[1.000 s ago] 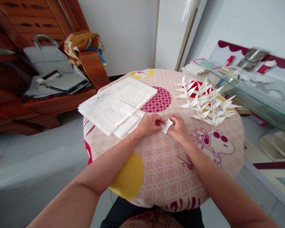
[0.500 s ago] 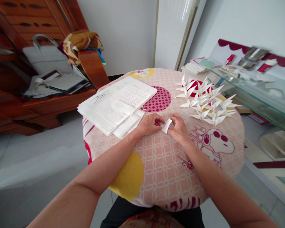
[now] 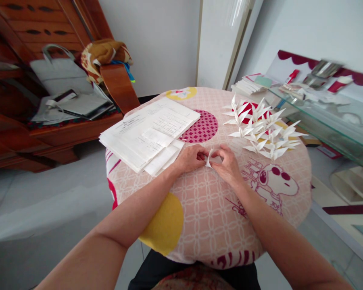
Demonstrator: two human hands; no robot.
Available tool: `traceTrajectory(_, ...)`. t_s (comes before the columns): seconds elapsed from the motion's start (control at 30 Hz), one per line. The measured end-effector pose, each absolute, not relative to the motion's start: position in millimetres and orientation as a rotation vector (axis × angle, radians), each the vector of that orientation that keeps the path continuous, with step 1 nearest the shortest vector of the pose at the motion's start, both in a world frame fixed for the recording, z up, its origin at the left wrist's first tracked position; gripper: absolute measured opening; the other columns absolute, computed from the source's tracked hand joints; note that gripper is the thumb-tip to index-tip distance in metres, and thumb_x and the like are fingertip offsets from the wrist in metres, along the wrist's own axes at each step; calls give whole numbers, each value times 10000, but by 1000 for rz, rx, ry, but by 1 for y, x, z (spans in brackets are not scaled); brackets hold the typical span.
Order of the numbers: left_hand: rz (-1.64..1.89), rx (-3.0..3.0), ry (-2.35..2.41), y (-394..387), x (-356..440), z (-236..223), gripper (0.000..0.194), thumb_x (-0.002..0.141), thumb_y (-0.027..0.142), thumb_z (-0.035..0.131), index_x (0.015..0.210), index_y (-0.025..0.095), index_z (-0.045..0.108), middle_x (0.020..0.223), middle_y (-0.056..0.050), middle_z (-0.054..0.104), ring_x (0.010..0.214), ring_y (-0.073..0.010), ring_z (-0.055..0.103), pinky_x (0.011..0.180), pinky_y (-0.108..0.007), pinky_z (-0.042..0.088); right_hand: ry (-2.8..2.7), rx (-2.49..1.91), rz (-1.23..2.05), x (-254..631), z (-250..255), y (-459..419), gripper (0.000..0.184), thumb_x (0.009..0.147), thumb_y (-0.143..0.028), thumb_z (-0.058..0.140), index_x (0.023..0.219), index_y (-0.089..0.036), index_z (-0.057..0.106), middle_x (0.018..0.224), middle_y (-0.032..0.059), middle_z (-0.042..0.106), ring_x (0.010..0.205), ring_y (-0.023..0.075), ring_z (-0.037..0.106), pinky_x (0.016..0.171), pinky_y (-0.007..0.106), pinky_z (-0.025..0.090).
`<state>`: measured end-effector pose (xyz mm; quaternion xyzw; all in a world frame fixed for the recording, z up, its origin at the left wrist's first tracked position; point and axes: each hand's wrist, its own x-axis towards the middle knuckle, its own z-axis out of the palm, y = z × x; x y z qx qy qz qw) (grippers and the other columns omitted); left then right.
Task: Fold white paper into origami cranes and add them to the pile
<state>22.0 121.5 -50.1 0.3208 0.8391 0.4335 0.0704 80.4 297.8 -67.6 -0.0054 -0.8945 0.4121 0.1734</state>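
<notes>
A small piece of white paper (image 3: 209,160) is pinched between my two hands over the middle of the table. My left hand (image 3: 192,158) holds its left side with curled fingers. With thumb and forefinger, my right hand (image 3: 226,162) grips its right side, and the paper curves upward between them. Its exact folds are partly hidden by the fingers. Several folded white paper cranes (image 3: 272,139) stand grouped on the table beyond my right hand. A stack of printed paper sheets (image 3: 133,133) lies to the left, close to my left hand.
The round table wears a patterned pink cloth (image 3: 199,209). At right, a glass shelf (image 3: 329,121) holds metal cups (image 3: 325,70) and other small items. On the left stands a wooden bench (image 3: 117,86) with a grey bag (image 3: 62,72) and clothing (image 3: 104,56).
The paper between my hands has turned and bent; its broad white face, seen before, now shows as a narrow upright curve. My right fingers have shifted slightly left. The cranes and stack stay put.
</notes>
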Motion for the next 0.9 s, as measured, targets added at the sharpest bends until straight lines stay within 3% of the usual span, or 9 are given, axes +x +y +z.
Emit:
traceTrajectory(0.17, 1376, 941, 2465, 120, 21, -53, 303, 677, 118, 655, 963, 142, 751, 780, -10, 688, 682, -113, 635, 616, -184, 506, -2547, 185, 1191, 91, -67, 300, 39, 743, -214, 712, 767, -221, 741, 1397, 83, 589, 1293, 306, 545, 1109, 496, 407)
traceTrajectory(0.3, 1381, 962, 2464, 120, 21, -55, 305, 679, 114, 646, 964, 147, 751, 795, -10, 697, 681, -112, 637, 619, -187, 508, -2598, 309, 1147, 101, -64, 301, 130, 842, -245, 637, 834, -234, 766, 1432, 91, 561, 1344, 299, 505, 1145, 502, 365)
traceTrajectory(0.47, 1369, 970, 2492, 120, 23, -52, 287, 729, 132, 624, 988, 153, 746, 831, -16, 721, 693, -114, 644, 639, -191, 506, -2665, 362, 1068, 108, -59, 301, 167, 771, -340, 773, 896, -232, 748, 1505, 97, 479, 1385, 331, 450, 1146, 524, 364)
traceTrajectory(0.6, 1387, 1000, 2515, 120, 28, -40, 316, 941, 321, 489, 1030, 136, 729, 850, -43, 738, 707, -129, 650, 662, -220, 493, -2661, 397, 961, 108, -59, 297, 106, 805, -242, 733, 905, -208, 722, 1564, 120, 399, 1425, 333, 397, 1163, 534, 340)
traceTrajectory(0.73, 1354, 967, 2587, 125, 36, -31, 453, 954, 496, 490, 1099, 129, 715, 886, -70, 749, 762, -164, 674, 696, -248, 496, -2646, 394, 953, 107, -61, 291, 190, 821, -186, 704, 1006, -223, 726, 1579, 103, 388, 1463, 322, 348, 1186, 528, 310)
traceTrajectory(0.8, 1310, 897, 2677, 130, 37, -30, 428, 918, 477, 549, 1094, 126, 720, 871, -75, 749, 761, -175, 675, 692, -256, 495, -2641, 379, 964, 106, -61, 290, 251, 830, -174, 690, 1069, -241, 728, 1567, 90, 413, 1461, 313, 356, 1185, 531, 314)
traceTrajectory(0.9, 1243, 816, 2812, 134, 36, -33, 321, 889, 355, 559, 1013, 127, 748, 788, -55, 733, 694, -161, 642, 664, -253, 476, -2630, 348, 983, 104, -62, 291, 187, 816, -182, 707, 987, -237, 756, 1540, 89, 454, 1414, 320, 425, 1161, 532, 347)
